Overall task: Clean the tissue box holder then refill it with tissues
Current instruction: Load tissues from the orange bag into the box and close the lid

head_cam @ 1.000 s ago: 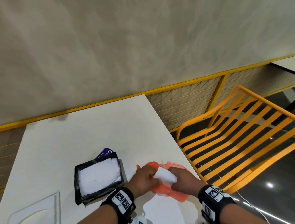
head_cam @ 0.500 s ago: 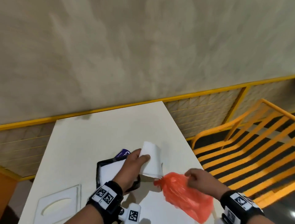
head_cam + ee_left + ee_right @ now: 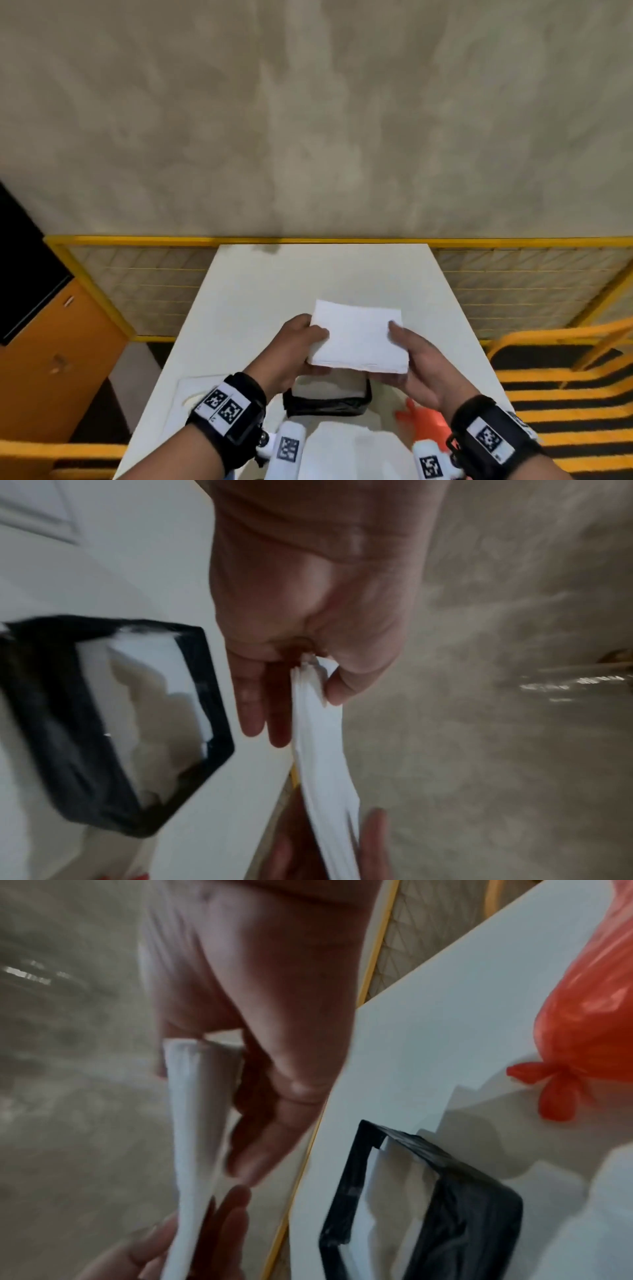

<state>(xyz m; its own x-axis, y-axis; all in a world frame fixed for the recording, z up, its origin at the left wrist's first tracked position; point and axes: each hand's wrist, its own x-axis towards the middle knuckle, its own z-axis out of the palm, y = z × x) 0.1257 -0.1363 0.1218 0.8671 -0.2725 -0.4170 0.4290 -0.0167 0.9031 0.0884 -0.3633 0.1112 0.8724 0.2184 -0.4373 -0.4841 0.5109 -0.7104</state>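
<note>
Both hands hold a flat white stack of tissues (image 3: 358,337) in the air above the black tissue box holder (image 3: 327,404). My left hand (image 3: 301,346) pinches its left edge, thumb on top and fingers beneath. My right hand (image 3: 407,356) grips the right edge the same way. The holder (image 3: 113,723) sits open on the white table (image 3: 308,274) and has white tissues inside (image 3: 397,1191). In the left wrist view the tissue stack (image 3: 322,750) is seen edge-on between thumb and fingers; the right wrist view shows the stack (image 3: 192,1123) likewise.
An orange plastic bag (image 3: 424,419), knotted at its end (image 3: 589,1020), lies on the table at the near right. A white lid with an oval slot (image 3: 186,394) lies at the near left. An orange slatted chair (image 3: 561,356) stands to the right, an orange cabinet (image 3: 51,359) to the left.
My left hand pulled the tissue stack out of the orange bag and lifted it. My right hand let go of the bag and took the stack's right edge. The head view swung left.
</note>
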